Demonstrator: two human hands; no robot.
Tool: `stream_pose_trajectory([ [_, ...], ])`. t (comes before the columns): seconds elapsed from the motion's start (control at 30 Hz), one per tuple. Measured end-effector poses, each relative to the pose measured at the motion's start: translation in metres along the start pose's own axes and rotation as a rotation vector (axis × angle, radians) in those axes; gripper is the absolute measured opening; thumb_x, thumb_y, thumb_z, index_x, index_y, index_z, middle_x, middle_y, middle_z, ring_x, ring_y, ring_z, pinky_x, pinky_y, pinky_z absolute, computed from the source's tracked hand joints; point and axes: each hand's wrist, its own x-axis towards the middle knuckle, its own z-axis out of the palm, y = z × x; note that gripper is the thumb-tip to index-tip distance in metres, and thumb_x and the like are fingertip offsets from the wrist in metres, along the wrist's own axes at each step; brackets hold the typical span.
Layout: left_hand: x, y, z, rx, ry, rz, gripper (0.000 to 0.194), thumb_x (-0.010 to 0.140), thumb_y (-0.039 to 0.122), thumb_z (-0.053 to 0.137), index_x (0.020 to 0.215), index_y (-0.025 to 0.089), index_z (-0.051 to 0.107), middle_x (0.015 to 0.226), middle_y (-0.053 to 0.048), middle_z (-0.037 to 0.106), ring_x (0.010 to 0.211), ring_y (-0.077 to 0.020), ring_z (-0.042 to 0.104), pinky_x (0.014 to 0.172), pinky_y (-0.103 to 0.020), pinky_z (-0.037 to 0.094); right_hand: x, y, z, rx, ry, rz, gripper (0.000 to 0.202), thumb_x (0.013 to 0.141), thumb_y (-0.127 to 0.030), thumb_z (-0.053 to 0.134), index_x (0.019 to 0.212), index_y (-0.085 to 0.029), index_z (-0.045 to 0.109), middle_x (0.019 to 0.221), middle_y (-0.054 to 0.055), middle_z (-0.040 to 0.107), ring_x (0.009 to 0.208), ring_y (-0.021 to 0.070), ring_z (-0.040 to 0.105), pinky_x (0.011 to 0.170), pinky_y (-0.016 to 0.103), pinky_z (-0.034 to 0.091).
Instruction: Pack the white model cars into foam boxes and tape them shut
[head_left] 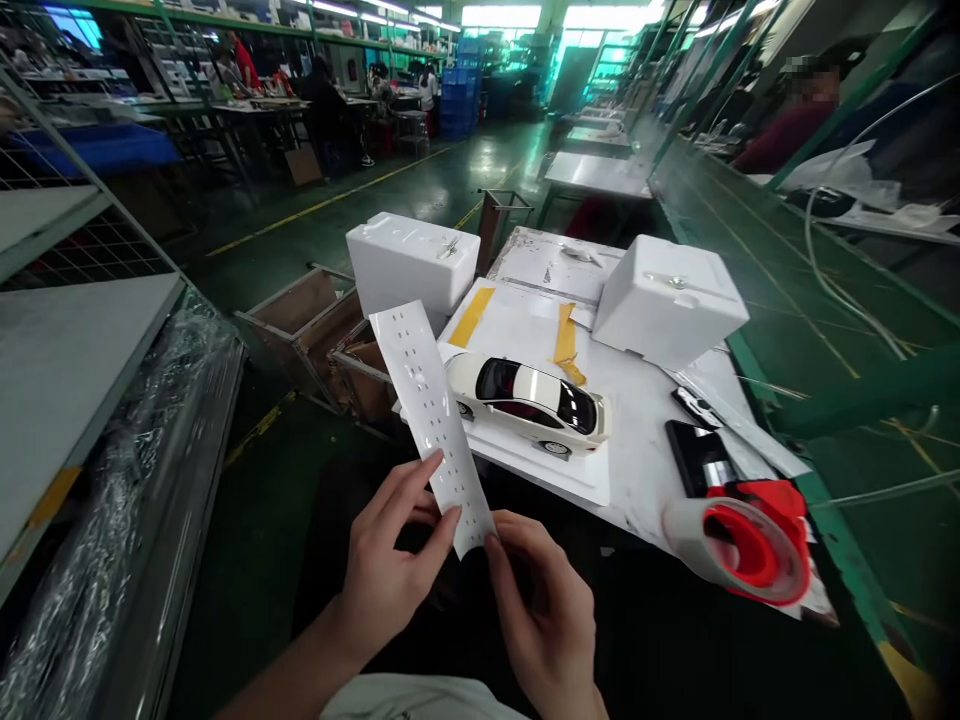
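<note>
A long white sheet dotted with rows of small marks (429, 400) slants up and to the left in front of me. My left hand (394, 545) grips its left edge between thumb and fingers. At the sheet's lower right corner, my right hand (544, 600) pinches it between thumb and curled fingers. Just behind the sheet stands a white model car (534, 400) with dark windows, resting on a white foam slab (577, 482). The sheet covers part of the car's front end.
Two white foam boxes (412, 262) (671, 300) stand at the back of the white table (637, 480). On the right lie a tape roll (739, 550), a black phone-like object (699, 458) and a red item (780, 505). A plastic-wrapped shelf (112, 480) is on the left.
</note>
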Motion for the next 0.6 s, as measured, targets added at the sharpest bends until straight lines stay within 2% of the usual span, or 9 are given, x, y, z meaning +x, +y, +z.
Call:
stream_pose_trajectory([
  [0.07, -0.003, 0.001, -0.001, -0.092, -0.032, -0.11, 0.054, 0.093, 0.014, 0.069, 0.142, 0.034, 0.06, 0.117, -0.004, 0.067, 0.081, -0.0105, 0.071, 0.071, -0.02, 0.063, 0.003, 0.001, 0.0, 0.02, -0.016, 0.027, 0.009, 0.099, -0.021, 0.064, 0.101, -0.024, 0.073, 0.106, 0.008, 0.072, 0.095, 0.0198, 0.071, 0.076, 0.027, 0.058],
  [0.2, -0.01, 0.0, -0.001, -0.393, -0.128, -0.397, 0.058, 0.092, 0.023, 0.073, 0.146, 0.026, 0.053, 0.112, -0.008, 0.075, 0.09, -0.0186, 0.076, 0.08, -0.029, 0.065, 0.009, 0.003, -0.009, 0.102, -0.036, 0.244, 0.009, 0.096, -0.03, 0.071, 0.102, -0.025, 0.076, 0.098, 0.005, 0.073, 0.078, 0.0168, 0.068, 0.062, 0.023, 0.055],
  [0.27, -0.014, -0.001, -0.001, -0.493, -0.157, -0.492, 0.059, 0.09, 0.027, 0.076, 0.144, 0.022, 0.054, 0.11, -0.01, 0.077, 0.1, -0.0233, 0.076, 0.087, -0.033, 0.065, 0.011, 0.003, -0.012, 0.133, -0.029, 0.326, 0.012, 0.094, -0.034, 0.073, 0.101, -0.026, 0.078, 0.097, 0.005, 0.074, 0.074, 0.0164, 0.066, 0.06, 0.023, 0.054],
  [0.4, -0.022, -0.001, 0.001, -0.535, -0.173, -0.581, 0.058, 0.087, 0.03, 0.079, 0.14, 0.022, 0.058, 0.124, -0.012, 0.075, 0.117, -0.0292, 0.072, 0.095, -0.036, 0.063, 0.014, -0.003, -0.013, 0.195, -0.019, 0.38, 0.014, 0.089, -0.037, 0.077, 0.096, -0.026, 0.081, 0.096, 0.006, 0.073, 0.075, 0.0172, 0.065, 0.062, 0.024, 0.054],
  [0.6, -0.029, 0.0, -0.001, -0.563, -0.203, -0.682, 0.059, 0.086, 0.031, 0.08, 0.14, 0.026, 0.058, 0.121, -0.009, 0.077, 0.111, -0.0252, 0.074, 0.091, -0.031, 0.064, 0.015, -0.006, -0.011, 0.281, -0.105, 0.437, 0.015, 0.09, -0.037, 0.077, 0.1, -0.028, 0.082, 0.094, 0.003, 0.069, 0.07, 0.0141, 0.06, 0.056, 0.023, 0.05],
])
